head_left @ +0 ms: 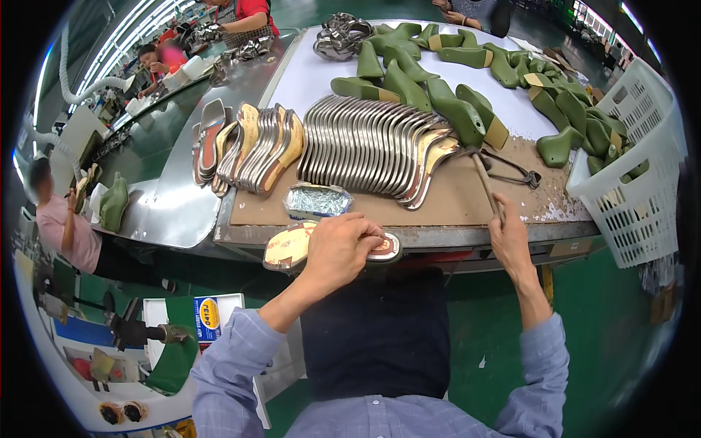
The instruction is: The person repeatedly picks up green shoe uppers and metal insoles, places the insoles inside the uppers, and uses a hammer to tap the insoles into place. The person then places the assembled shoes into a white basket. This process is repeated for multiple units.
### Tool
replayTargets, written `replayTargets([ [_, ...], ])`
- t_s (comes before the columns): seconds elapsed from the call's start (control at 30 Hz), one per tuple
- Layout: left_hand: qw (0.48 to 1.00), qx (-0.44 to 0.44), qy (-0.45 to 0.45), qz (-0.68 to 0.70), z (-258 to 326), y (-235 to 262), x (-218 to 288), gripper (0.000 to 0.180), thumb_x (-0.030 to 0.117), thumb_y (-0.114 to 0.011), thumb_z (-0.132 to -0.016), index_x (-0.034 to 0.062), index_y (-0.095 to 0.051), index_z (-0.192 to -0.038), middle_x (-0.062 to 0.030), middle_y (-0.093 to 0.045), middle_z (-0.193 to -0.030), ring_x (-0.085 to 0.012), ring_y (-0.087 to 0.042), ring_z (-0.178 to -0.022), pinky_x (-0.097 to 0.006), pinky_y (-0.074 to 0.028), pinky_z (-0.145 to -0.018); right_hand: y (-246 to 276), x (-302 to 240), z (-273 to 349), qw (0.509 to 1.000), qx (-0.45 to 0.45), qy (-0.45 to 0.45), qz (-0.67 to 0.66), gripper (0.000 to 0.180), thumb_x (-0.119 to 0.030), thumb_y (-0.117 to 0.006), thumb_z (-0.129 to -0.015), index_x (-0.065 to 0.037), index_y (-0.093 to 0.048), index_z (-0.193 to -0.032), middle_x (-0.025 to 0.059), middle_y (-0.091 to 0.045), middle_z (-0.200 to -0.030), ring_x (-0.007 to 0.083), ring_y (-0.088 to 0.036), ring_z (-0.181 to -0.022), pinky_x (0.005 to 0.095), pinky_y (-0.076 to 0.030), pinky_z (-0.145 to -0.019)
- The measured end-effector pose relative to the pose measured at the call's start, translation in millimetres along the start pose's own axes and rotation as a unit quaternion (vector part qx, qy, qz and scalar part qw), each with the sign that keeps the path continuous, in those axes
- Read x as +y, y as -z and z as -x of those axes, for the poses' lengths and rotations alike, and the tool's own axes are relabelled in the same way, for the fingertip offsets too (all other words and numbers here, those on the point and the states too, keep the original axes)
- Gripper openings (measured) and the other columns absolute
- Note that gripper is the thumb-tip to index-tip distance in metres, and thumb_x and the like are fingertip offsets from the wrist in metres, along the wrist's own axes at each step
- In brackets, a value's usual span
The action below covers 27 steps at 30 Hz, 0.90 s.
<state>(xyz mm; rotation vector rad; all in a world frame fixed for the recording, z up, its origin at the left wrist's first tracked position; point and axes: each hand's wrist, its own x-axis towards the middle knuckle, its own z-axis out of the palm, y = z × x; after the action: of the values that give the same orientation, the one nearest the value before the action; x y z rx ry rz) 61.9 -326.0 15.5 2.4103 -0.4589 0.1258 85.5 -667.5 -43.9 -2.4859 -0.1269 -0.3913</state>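
Note:
My left hand [339, 248] lies over an insole [288, 247] at the table's front edge. Its thumb and fingers are pinched together above the heel part; whatever is between them is too small or hidden to name. Green shows beneath the heel end, like a shoe last. My right hand [509, 237] is closed round the wooden handle of a hammer [483, 179], whose head reaches toward the insole rows. Just beyond my left hand sits a clear box of nails [318, 200]. A pair of pincers [522, 171] lies to the right of the hammer.
Stacked insoles [365, 146] stand in rows across the brown board [350, 212]. Green shoe lasts [456, 109] are heaped behind and to the right. A white plastic basket [631, 190] stands at the right edge. Co-workers sit at a metal bench [164, 175] on the left.

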Motion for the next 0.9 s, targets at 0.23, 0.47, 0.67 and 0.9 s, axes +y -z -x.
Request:
replayTargets([
  [0.23, 1.000, 0.009, -0.002, 0.017, 2.7, -1.2, -2.4, 0.009, 0.012, -0.072, -0.085, 0.0034, -0.074, -0.086, -0.0121, -0.075, -0.093, -0.0294, -0.072, -0.083, -0.040, -0.053, -0.075, 24.7, -74.7, 58.8, 0.951, -0.080, -0.100, -0.282, 0.044, -0.009, -0.049, -0.104, -0.008, -0.043, -0.148, 0.0025, -0.052, -0.072, 0.0104, -0.049, -0.063, 0.0266, -0.044, -0.060],
  [0.47, 0.998, 0.038, -0.054, -0.016, 3.9, -4.0, 0.3, 0.009, 0.014, -0.073, -0.084, 0.0047, -0.075, -0.082, -0.0102, -0.075, -0.089, -0.0301, -0.070, -0.078, -0.040, -0.052, -0.071, 54.3, -105.2, 69.9, 0.969, -0.059, 0.085, -0.224, 0.042, -0.003, -0.061, -0.099, -0.006, -0.054, -0.140, 0.0174, -0.072, -0.104, 0.0166, -0.062, -0.072, 0.0280, -0.052, -0.070],
  [0.67, 0.999, 0.015, -0.021, -0.027, 4.3, 1.9, 5.4, 0.013, 0.018, -0.075, -0.083, 0.0049, -0.074, -0.083, -0.0098, -0.072, -0.080, -0.0310, -0.067, -0.075, -0.041, -0.050, -0.073, 63.6, -132.8, 67.7, 0.971, -0.144, 0.140, -0.133, 0.042, -0.005, -0.064, -0.096, -0.006, -0.057, -0.138, 0.0193, -0.071, -0.115, 0.0311, -0.073, -0.086, 0.0346, -0.057, -0.076],
  [0.9, 0.976, -0.005, -0.115, -0.186, 10.1, 18.1, -6.6, 0.051, 0.044, -0.081, -0.078, 0.0113, -0.070, -0.116, -0.0130, -0.072, -0.108, -0.0386, -0.060, -0.118, -0.046, -0.046, -0.096, 64.7, -117.2, 85.1, 0.962, -0.083, 0.035, -0.256, 0.045, -0.005, -0.059, -0.099, -0.006, -0.048, -0.143, 0.0161, -0.072, -0.106, 0.0231, -0.070, -0.077, 0.0325, -0.054, -0.068],
])
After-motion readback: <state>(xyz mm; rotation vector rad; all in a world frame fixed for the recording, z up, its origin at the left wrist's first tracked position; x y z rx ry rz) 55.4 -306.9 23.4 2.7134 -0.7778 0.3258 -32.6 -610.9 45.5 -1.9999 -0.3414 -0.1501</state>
